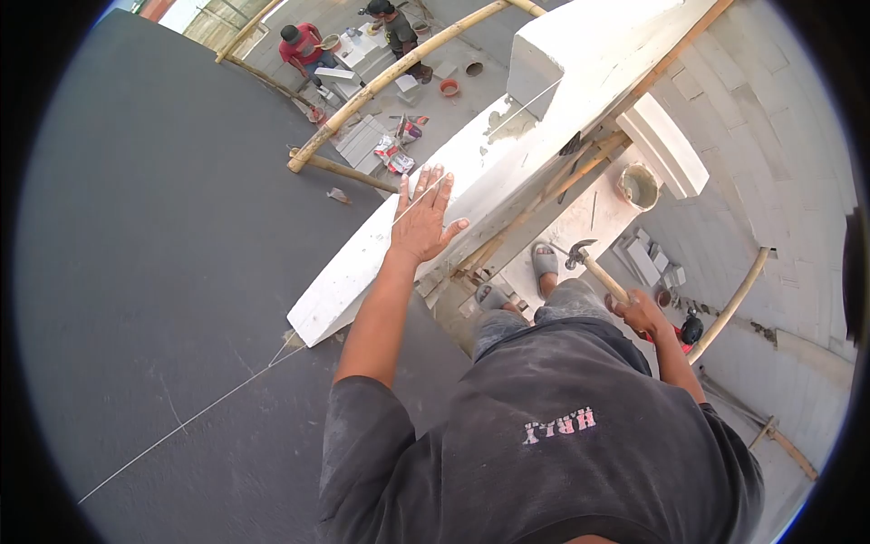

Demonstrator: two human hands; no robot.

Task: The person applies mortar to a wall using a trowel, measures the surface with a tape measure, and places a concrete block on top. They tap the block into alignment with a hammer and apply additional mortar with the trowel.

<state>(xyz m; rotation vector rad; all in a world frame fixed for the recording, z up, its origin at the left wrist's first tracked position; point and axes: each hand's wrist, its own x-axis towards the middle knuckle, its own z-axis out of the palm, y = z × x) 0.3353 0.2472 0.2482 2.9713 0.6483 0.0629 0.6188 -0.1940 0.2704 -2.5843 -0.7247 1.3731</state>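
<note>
My left hand (422, 222) lies flat on top of a long white block (362, 270), fingers spread and pointing away from me. A thin taut string (186, 423) runs along the block and passes at the hand; whether it lies over or under every finger I cannot tell. Low beside my thigh, my right hand (642, 314) is wrapped around the wooden handle of a claw hammer (602, 275), its metal head up and apart from the block. Farther along the wall stands another white block (535, 72), with grey mortar (509, 123) smeared in front of it.
Bamboo poles (390, 77) cross beyond the wall, and another pole (732, 304) rises at right. My sandalled feet stand on a pale platform with a mortar bucket (638, 187). Below, two people (399, 36) work among blocks. A dark wall (163, 227) fills the left.
</note>
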